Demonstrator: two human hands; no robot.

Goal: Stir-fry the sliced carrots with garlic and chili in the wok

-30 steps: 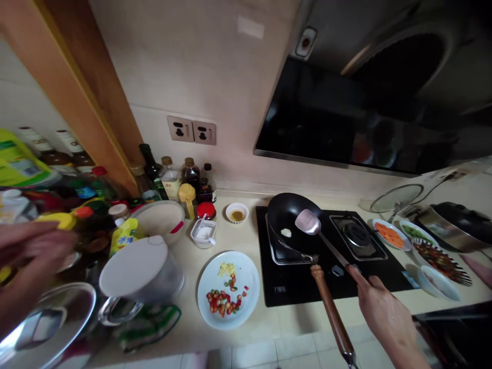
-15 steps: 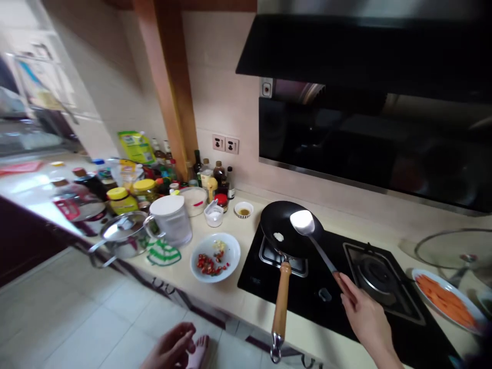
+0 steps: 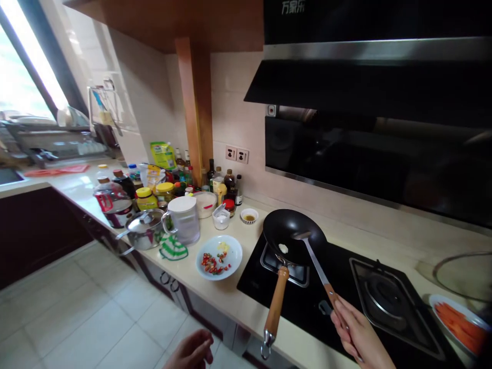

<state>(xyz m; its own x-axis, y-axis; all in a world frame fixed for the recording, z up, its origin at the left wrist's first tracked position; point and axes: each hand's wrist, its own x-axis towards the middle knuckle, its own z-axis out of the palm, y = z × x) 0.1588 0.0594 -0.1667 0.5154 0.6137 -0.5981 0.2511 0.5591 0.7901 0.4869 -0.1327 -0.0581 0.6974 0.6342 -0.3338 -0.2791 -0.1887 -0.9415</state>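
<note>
My right hand [image 3: 355, 328] is closed around the wooden handle of a metal spatula [image 3: 317, 264]. The spatula's blade rests inside a black wok [image 3: 295, 225], towards its right side; whether it touches the bottom I cannot tell. A small pale lump [image 3: 283, 248] lies in the wok, left of the blade. The wok stands on the left burner, its wooden handle [image 3: 277, 302] pointing towards me. Below the counter's front edge, my left hand [image 3: 192, 351] hangs free with loosely curled fingers and nothing visible in it.
A white plate [image 3: 236, 269] of chopped red chilli and garlic sits left of the stove [image 3: 292, 300]. Beyond it are a sauce bowl [image 3: 249, 216], a water jug [image 3: 184, 220], a lidded pot [image 3: 144, 230] and several bottles. Sliced carrots [image 3: 457, 320] lie on a plate at right.
The spatula's blade has dropped lower into the wok and turned, no longer showing its bright face. My right hand has moved slightly down with it. The view has tilted up and left.
</note>
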